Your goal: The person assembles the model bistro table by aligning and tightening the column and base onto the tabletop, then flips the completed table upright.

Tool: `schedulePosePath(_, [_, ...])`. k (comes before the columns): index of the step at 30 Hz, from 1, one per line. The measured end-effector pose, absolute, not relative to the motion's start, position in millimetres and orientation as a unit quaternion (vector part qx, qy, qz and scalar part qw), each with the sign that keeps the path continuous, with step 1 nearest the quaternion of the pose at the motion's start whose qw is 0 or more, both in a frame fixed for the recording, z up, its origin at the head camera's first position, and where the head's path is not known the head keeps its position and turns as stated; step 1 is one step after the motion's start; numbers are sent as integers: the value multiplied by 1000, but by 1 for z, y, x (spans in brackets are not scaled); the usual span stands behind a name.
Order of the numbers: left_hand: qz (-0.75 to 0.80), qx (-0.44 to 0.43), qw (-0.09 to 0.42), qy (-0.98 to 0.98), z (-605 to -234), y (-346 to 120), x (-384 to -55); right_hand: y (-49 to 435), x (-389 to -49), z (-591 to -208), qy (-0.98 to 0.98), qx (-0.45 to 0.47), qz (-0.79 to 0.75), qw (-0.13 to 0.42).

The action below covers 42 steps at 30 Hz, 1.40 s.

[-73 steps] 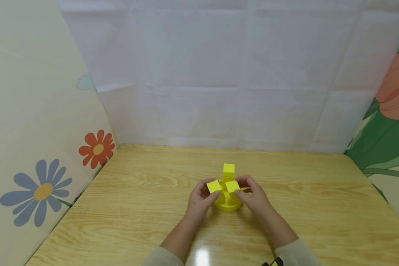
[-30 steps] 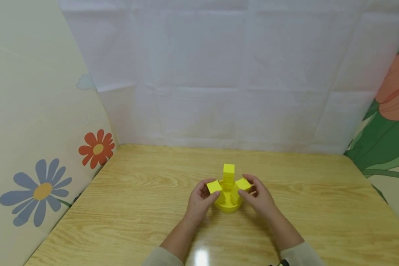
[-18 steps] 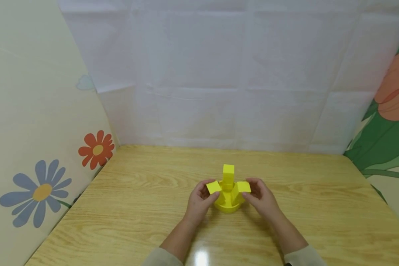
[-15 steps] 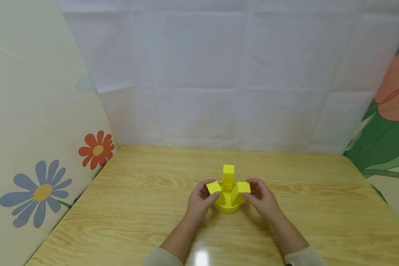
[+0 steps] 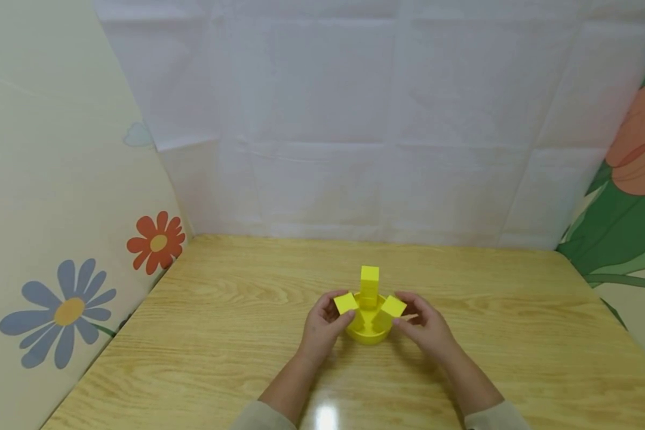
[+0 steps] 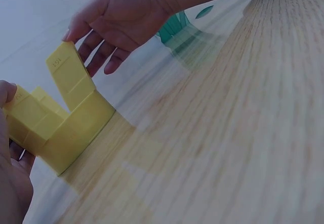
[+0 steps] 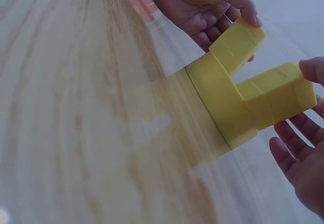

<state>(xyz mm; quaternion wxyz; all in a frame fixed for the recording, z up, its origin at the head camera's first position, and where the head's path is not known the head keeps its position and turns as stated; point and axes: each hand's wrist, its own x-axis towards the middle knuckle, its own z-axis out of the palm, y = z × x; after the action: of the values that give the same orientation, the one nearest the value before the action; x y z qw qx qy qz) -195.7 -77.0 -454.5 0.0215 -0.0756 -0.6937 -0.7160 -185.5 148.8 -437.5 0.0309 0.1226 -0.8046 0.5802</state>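
A low round yellow dish [image 5: 368, 339] sits on the table, with three yellow blocks standing in it. Between thumb and fingers, my left hand [image 5: 321, 327] pinches the left block [image 5: 346, 303]. My right hand [image 5: 429, 333] has its thumb and fingers at the upper end of the right block [image 5: 394, 306], pinching it. Nobody touches the rear block [image 5: 369, 277], upright at the back of the dish. The right wrist view shows the left and right blocks [image 7: 283, 89] leaning outward over the dish wall [image 7: 215, 95]. Small raised marks on the blocks are too blurred to read.
The wooden table [image 5: 220, 346] extends around the dish on all sides. Behind it hangs a creased white sheet [image 5: 322, 119]. Painted flowers decorate the left wall [image 5: 59, 149], and a large tulip [image 5: 642, 143] the right wall.
My right hand has shifted the right block rightward, away from the dish's middle, then turned it slightly where it stands. The left hand, left block and rear block look unchanged.
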Motion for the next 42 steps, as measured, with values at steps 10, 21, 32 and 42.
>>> schedulePosePath(10, [-718,-72,20,-692,-454,-77,-196,145,-186,-437,-825,96,557,21])
schedulePosePath(21, [-712,-81,26,-697,-450,-76,-194,136,-182,-438,-833,54,549,54])
schedulePosePath(32, [-713,-74,20,-696,-453,-77,-195,130,-176,-436,-837,44,541,75])
schedulePosePath(42, [-716,-74,21,-693,-453,-76,-197,143,-189,-414,-892,114,434,-47])
